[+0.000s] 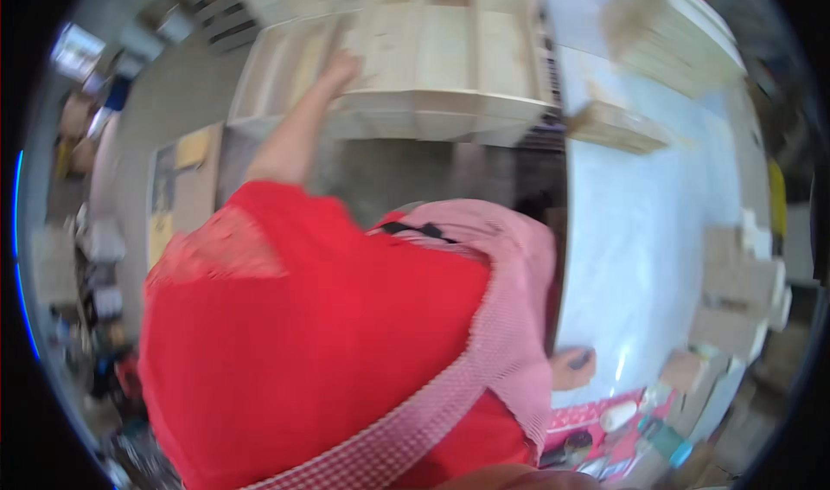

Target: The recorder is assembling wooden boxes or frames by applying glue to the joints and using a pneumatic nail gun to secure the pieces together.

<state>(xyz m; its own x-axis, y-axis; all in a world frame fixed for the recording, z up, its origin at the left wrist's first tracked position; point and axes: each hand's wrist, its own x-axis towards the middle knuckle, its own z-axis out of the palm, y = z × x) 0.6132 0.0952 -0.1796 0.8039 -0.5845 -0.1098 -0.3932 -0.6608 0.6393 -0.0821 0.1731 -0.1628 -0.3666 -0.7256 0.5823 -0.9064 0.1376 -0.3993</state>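
Observation:
My left arm stretches forward to a row of pale wooden boxes (445, 101) with open tops. At the wall between two of them is my left hand (343, 68); blur hides whether its fingers grip the wood. Low on the right, my right hand (566, 372) rests at the near end of the white tabletop (635, 265). Its fingers are closed around a small dark object (582, 358) whose kind I cannot make out.
A wooden box (616, 127) stands on the far part of the tabletop, with a larger one (674, 44) behind. Pale blocks or boxes (735, 291) line the right edge. By my right hand lie a white roll (617, 416) and a pink patterned cloth (584, 414).

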